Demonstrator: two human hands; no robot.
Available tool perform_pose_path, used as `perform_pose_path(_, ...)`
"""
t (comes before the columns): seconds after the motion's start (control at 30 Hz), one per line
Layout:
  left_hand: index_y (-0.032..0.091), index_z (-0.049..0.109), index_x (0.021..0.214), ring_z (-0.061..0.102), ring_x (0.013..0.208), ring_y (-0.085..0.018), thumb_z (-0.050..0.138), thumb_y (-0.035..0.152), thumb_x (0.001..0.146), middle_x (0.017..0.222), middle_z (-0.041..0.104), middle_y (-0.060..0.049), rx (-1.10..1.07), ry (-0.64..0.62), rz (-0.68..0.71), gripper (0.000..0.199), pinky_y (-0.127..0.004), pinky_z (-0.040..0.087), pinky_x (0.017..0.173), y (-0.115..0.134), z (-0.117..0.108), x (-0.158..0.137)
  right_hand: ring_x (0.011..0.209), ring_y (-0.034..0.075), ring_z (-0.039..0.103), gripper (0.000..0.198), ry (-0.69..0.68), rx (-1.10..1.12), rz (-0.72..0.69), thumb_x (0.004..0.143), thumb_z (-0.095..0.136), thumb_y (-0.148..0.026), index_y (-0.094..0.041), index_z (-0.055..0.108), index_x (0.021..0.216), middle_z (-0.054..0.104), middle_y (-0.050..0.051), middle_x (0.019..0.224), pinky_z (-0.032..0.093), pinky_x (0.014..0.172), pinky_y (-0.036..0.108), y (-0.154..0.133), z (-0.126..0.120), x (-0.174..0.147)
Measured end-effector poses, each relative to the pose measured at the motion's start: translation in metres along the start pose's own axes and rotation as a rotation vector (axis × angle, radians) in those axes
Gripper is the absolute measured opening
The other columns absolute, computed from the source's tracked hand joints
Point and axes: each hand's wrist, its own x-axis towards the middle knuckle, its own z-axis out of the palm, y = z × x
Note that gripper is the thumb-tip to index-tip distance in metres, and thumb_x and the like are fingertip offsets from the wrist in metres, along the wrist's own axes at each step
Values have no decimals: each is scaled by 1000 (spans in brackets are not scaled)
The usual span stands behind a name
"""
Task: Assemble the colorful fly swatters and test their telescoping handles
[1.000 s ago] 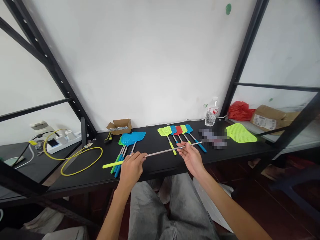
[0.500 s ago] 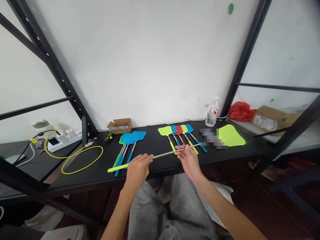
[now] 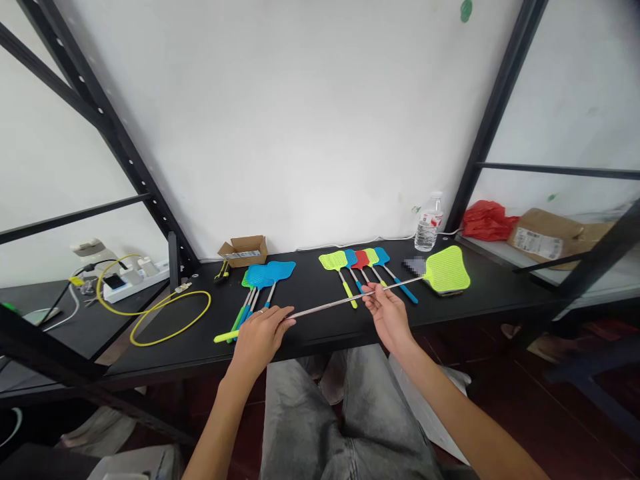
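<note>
A yellow-green fly swatter (image 3: 448, 270) with a long extended metal rod lies across both hands above the black table. My left hand (image 3: 263, 333) is closed round the rod beside its yellow-green handle, which sticks out to the left. My right hand (image 3: 385, 310) pinches the rod farther along, with the swatter's head beyond it to the right. Behind my left hand lie several blue and green fly swatters (image 3: 270, 273), partly overlapping. A row of short fly swatters (image 3: 333, 261) in yellow-green, blue and red lies behind my right hand.
On the table (image 3: 305, 283) stand an open cardboard box (image 3: 244, 251) and a water bottle (image 3: 429, 223). A yellow cable (image 3: 173, 293) loops at the left near a white power strip (image 3: 135, 280). Black rack posts (image 3: 500, 113) frame both sides. A red bag (image 3: 487, 220) lies at the right.
My left hand has slid left toward the handle and my right hand has shifted slightly right. The swatter's head has turned and now shows narrower; more rod is visible between my right hand and the head.
</note>
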Motion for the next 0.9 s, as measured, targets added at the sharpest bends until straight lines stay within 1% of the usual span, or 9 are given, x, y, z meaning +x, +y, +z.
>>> perform_pose_path(0.13, 22, 69, 103, 64, 78, -18, 46, 35, 99, 86, 69, -4, 34, -22, -17, 28, -28, 43, 68, -4, -1, 0, 67, 11, 65, 33, 42, 19, -39, 67, 85, -42, -15, 72, 83, 74, 8, 89, 56, 64, 22, -3, -7, 8)
perform_pose_path(0.23, 20, 68, 102, 64, 80, -18, 43, 33, 100, 85, 69, -5, 15, 3, -14, 29, -27, 42, 67, 2, 2, 1, 68, 11, 65, 32, 48, 24, -51, 68, 84, -42, -16, 72, 83, 74, 7, 88, 57, 63, 22, -4, -9, 9)
perform_pose_path(0.3, 19, 68, 102, 63, 79, -18, 42, 33, 100, 84, 68, -5, 0, 12, -12, 30, -26, 42, 65, 8, 5, 2, 66, 11, 64, 32, 54, 29, -57, 68, 85, -43, -17, 72, 82, 74, 6, 86, 57, 62, 21, -4, -7, 8)
perform_pose_path(0.43, 18, 68, 104, 62, 77, -17, 41, 31, 100, 84, 68, -5, -36, -17, -3, 30, -26, 42, 65, 18, 8, 5, 64, 9, 63, 33, 47, 40, -47, 66, 86, -41, -16, 73, 82, 73, 6, 85, 55, 59, 18, -2, -2, 4)
perform_pose_path(0.57, 18, 68, 102, 62, 78, -17, 41, 30, 100, 82, 67, -5, -33, -27, -1, 29, -26, 43, 65, 24, 9, 7, 64, 9, 63, 32, 41, 47, -34, 67, 85, -41, -16, 73, 84, 73, 5, 84, 55, 60, 19, 6, 4, -4)
perform_pose_path(0.63, 18, 68, 102, 63, 77, -17, 42, 30, 100, 81, 67, -5, -30, -33, 10, 29, -26, 44, 65, 32, 11, 7, 64, 10, 63, 31, 15, 35, -16, 69, 83, -41, -16, 73, 83, 73, 5, 84, 55, 61, 20, 14, 9, -13)
perform_pose_path(0.77, 19, 67, 105, 63, 76, -17, 41, 30, 101, 83, 68, -5, -56, -44, 41, 28, -26, 46, 67, 54, 18, 10, 67, 12, 66, 30, -93, -7, 53, 76, 77, -43, -15, 73, 87, 74, 8, 89, 55, 63, 23, 32, 23, -37)
perform_pose_path(0.83, 19, 66, 108, 63, 75, -17, 40, 30, 101, 84, 68, -5, -64, -47, 52, 29, -27, 46, 67, 62, 19, 12, 69, 12, 67, 29, -126, -13, 70, 78, 76, -43, -16, 73, 90, 74, 9, 92, 55, 66, 23, 37, 28, -45)
perform_pose_path(0.9, 19, 65, 111, 63, 76, -18, 40, 32, 101, 86, 69, -6, -63, -34, 56, 31, -28, 47, 66, 65, 18, 14, 70, 12, 67, 29, -147, -22, 77, 78, 76, -42, -16, 73, 91, 74, 9, 93, 55, 68, 24, 36, 31, -48)
